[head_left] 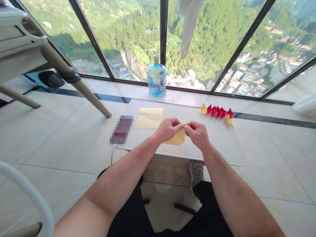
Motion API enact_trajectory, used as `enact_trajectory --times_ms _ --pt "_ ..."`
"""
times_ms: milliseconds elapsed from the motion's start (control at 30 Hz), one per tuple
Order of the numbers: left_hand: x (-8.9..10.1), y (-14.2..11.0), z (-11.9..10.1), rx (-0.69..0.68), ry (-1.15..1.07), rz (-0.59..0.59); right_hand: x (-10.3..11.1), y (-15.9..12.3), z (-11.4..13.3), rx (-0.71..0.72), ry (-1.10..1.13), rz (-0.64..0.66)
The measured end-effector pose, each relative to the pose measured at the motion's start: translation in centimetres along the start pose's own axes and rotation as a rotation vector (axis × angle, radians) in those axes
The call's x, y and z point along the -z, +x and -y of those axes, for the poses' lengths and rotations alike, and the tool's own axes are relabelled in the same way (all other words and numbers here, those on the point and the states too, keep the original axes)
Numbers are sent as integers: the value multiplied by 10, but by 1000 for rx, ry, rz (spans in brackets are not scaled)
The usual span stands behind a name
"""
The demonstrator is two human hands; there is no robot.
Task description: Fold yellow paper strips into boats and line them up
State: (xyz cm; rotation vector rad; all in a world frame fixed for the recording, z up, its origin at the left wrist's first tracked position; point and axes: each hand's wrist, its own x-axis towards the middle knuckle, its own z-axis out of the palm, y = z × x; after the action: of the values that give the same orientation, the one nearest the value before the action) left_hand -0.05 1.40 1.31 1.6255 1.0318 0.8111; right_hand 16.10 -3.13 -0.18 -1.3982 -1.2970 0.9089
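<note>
Both hands meet over the middle of a low white table, pinching a sheet of yellow paper (pixel 176 139) between them. My left hand (pixel 168 128) is closed on its upper left part, and the fingers hide some of the paper. At the upper right corner, the thumb and fingertips of my right hand (pixel 197 131) are pressed together on the paper. One lower corner looks folded or cut at a slant. Left of the hands, a pale yellow stack or sheet of paper (pixel 149 118) lies flat on the table.
The white table (pixel 217 148) carries several red folded paper boats (pixel 217 111) in a row at the back right, with yellow paper boats (pixel 229 121) at both ends. A phone (pixel 121 129) with a cable lies left. Behind stands a blue water jug (pixel 157 80) by the window.
</note>
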Motion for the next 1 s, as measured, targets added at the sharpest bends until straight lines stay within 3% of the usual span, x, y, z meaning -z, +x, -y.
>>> enact_trajectory --times_ms 500,1000 --pt "-6 1 6 -28 53 -99 -5 0 1 14 33 -86" --pt "-5 -2 4 69 -111 -10 -4 1 -1 -1 48 -121"
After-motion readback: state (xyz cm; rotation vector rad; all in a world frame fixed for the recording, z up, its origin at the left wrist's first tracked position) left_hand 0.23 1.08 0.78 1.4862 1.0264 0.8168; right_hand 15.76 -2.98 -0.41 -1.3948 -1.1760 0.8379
